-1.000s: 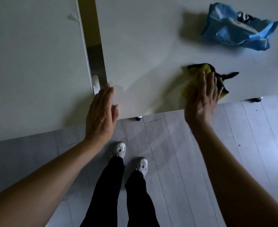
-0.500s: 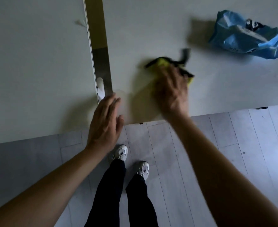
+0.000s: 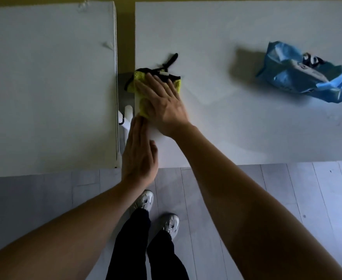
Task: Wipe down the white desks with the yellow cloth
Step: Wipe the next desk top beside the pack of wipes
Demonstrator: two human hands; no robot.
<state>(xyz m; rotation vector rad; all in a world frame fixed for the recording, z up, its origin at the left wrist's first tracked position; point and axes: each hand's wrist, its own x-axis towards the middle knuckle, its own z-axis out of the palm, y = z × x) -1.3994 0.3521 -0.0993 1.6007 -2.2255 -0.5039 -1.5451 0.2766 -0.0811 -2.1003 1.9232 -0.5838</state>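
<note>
Two white desks stand side by side, the left desk and the right desk, with a narrow gap between them. The yellow cloth, edged in black with a black loop, lies at the right desk's left edge. My right hand presses flat on the cloth, fingers spread and pointing up-left. My left hand rests flat and empty on the right desk's near left corner, just below the cloth, fingers together.
A crumpled blue plastic bag lies on the right desk at the far right. The gap between the desks shows a yellow wall and a white bracket. Grey plank floor and my shoes are below.
My right hand has slid the cloth leftward across the right desk, from near its front edge to its left edge. The left hand has stayed by the corner.
</note>
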